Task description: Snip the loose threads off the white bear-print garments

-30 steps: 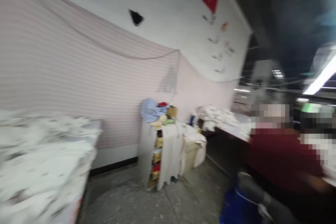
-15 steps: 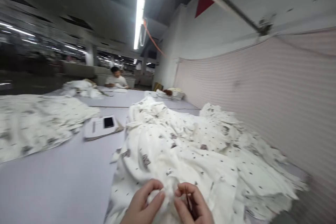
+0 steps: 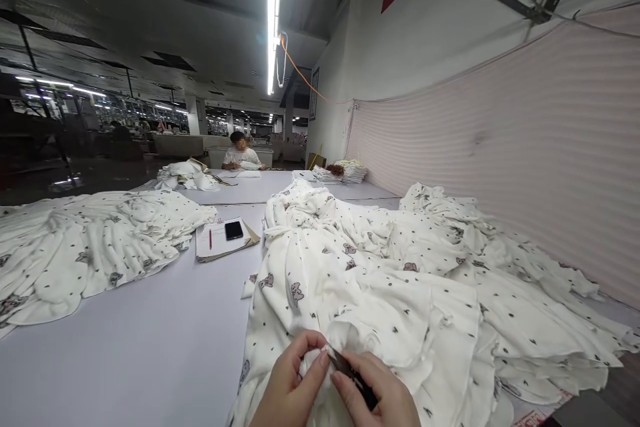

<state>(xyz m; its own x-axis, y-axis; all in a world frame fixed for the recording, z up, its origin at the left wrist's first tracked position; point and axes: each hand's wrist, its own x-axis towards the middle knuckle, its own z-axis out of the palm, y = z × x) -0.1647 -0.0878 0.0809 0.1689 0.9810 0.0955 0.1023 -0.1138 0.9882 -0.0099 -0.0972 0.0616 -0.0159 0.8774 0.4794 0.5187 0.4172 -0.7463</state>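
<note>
My left hand [image 3: 296,383] pinches a fold of white printed fabric [image 3: 295,253], thumb and forefinger pressed together on its edge. In my right hand [image 3: 380,390] are small dark thread snips [image 3: 345,368], held low with their pointed tip at the fabric by my left fingertips. The fabric carries small dark marks and brownish bear figures. It lies in a rumpled heap under and beyond both hands. Part of the snips is hidden by my right fingers.
Another printed fabric pile [image 3: 135,233] lies to the left. A phone [image 3: 233,231] and red pen [image 3: 211,239] rest on papers [image 3: 220,251]. Across the table [image 3: 150,347], a co-worker [image 3: 243,153] sits behind a white cloth pile [image 3: 187,177]. Pinkish sheeting [image 3: 490,167] lines the right wall.
The snips' tip has come leftward to the fabric at my left fingertips; before, it pointed upward, apart from them. The view has turned slightly left.
</note>
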